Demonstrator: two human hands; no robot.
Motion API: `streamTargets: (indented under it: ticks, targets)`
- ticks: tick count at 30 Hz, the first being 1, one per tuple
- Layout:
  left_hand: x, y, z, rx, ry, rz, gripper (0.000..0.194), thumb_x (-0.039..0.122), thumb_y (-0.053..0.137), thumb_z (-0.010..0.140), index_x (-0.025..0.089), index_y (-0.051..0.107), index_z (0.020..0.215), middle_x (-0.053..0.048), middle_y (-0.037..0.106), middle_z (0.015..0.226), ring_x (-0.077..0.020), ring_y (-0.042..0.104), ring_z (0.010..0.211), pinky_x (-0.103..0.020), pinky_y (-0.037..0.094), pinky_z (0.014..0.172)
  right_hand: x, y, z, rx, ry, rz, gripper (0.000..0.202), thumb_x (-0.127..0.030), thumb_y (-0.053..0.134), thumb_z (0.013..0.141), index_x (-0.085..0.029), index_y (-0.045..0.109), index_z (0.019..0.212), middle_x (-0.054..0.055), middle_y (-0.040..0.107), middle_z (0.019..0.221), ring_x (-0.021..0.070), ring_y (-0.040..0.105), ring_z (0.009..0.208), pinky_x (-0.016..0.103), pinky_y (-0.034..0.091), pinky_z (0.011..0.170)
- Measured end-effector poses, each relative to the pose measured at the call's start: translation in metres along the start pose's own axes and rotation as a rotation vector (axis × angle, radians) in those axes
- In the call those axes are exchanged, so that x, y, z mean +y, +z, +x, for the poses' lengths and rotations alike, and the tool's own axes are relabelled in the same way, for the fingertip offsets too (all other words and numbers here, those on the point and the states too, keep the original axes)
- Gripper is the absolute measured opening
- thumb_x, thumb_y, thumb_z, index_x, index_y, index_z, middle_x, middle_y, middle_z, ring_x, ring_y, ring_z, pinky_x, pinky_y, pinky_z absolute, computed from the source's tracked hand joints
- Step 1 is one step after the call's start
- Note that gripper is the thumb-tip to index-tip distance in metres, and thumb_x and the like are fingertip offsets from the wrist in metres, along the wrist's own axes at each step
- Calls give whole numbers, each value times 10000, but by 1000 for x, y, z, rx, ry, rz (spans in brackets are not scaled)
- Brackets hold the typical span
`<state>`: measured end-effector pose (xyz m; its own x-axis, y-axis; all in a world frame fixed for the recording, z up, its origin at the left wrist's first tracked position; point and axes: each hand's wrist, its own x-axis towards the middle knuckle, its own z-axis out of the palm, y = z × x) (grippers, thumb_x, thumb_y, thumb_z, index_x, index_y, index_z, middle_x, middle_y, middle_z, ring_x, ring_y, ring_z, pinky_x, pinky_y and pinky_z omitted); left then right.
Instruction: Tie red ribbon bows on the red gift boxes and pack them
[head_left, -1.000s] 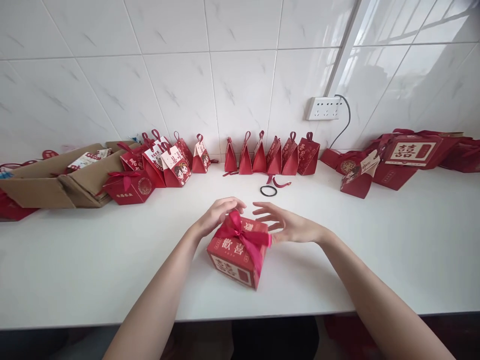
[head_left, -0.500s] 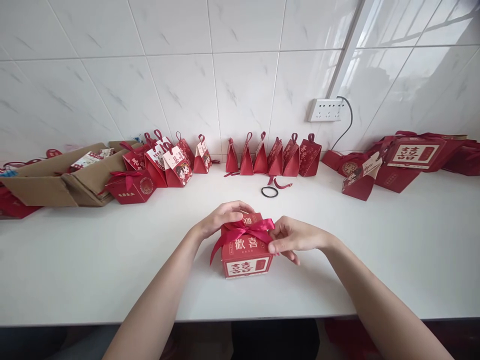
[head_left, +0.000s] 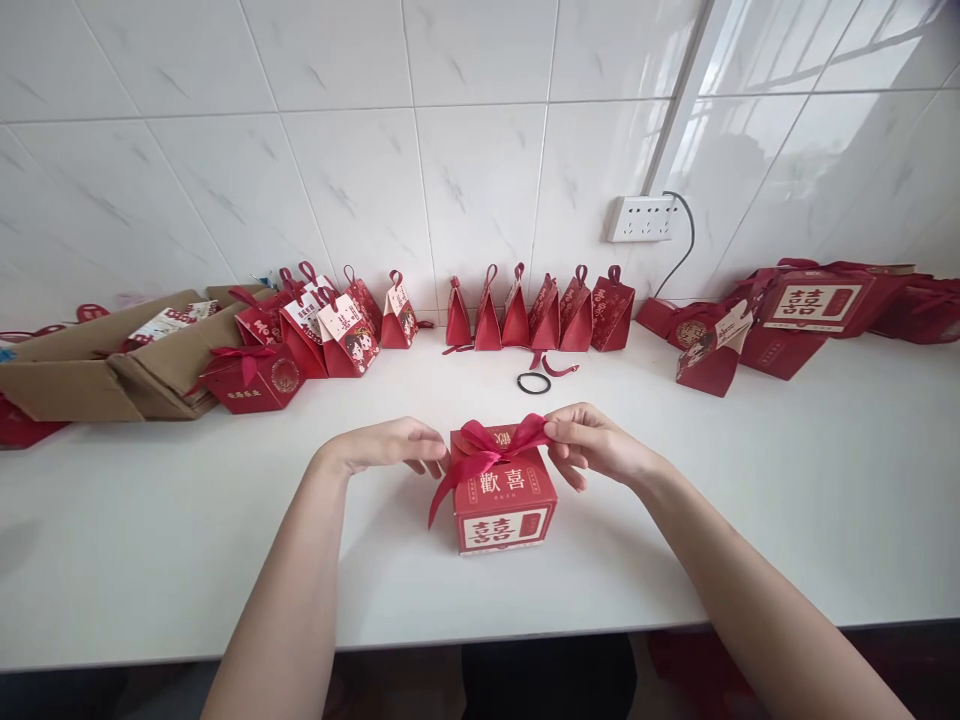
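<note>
A red gift box (head_left: 504,500) with pale Chinese characters stands upright on the white table in front of me. Across its lid lies a crimson satin ribbon (head_left: 487,458) tied in a bow, one tail hanging over the left side. Between thumb and index finger, my right hand (head_left: 600,445) pinches the bow's right loop; its other fingers hang loosely by the box's right side. My left hand (head_left: 401,447) is at the box's upper left edge, fingers bent and loosely apart, holding nothing. Whether its fingertips touch the box is unclear.
Behind the box, a black ring (head_left: 533,383) and a scrap of ribbon (head_left: 561,367) lie on the table (head_left: 637,580). Several small red boxes (head_left: 545,325) line the tiled wall. Cardboard trays (head_left: 75,390) stand left, larger red boxes (head_left: 817,305) right. A power strip (head_left: 643,220) hangs above.
My left hand has drawn back from the lid to the left. My right hand has moved up from the box's right side to the bow's right loop.
</note>
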<state>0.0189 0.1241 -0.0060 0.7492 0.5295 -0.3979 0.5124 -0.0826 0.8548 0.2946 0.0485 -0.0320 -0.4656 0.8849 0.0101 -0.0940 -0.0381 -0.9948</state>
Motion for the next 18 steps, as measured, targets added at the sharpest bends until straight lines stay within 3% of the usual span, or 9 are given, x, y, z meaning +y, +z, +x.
streamTargets:
  ticks: [6, 9, 13, 18]
  targets:
    - [0, 8, 8, -154, 77, 95, 369, 510, 713, 642, 162, 649, 746, -23, 638, 774, -151, 542, 726, -273, 424, 698, 3, -1, 5, 14, -53, 67, 379, -417, 629, 788, -159, 512, 535, -58, 478, 352, 89, 513, 320, 184, 357, 370]
    - [2, 12, 10, -122, 164, 26, 287, 422, 726, 666, 160, 610, 673, 11, 592, 695, -111, 504, 663, -246, 410, 664, 3, -2, 5, 21, -93, 96, 376, -408, 640, 785, -153, 522, 535, -69, 453, 355, 76, 507, 319, 175, 340, 374]
    - [7, 15, 9, -52, 235, -63, 277, 425, 703, 690, 162, 617, 693, 15, 586, 678, -103, 503, 639, -243, 415, 654, 3, -2, 4, 67, -111, 118, 376, -412, 659, 768, -155, 529, 526, -76, 427, 360, 82, 497, 318, 191, 351, 370]
    - [8, 21, 12, 57, 162, 80, 255, 412, 735, 644, 180, 678, 733, -18, 674, 777, -160, 582, 727, -260, 440, 671, 1, -1, 5, 173, -159, 133, 380, -439, 678, 742, -165, 528, 526, -79, 415, 369, 64, 426, 310, 194, 336, 359]
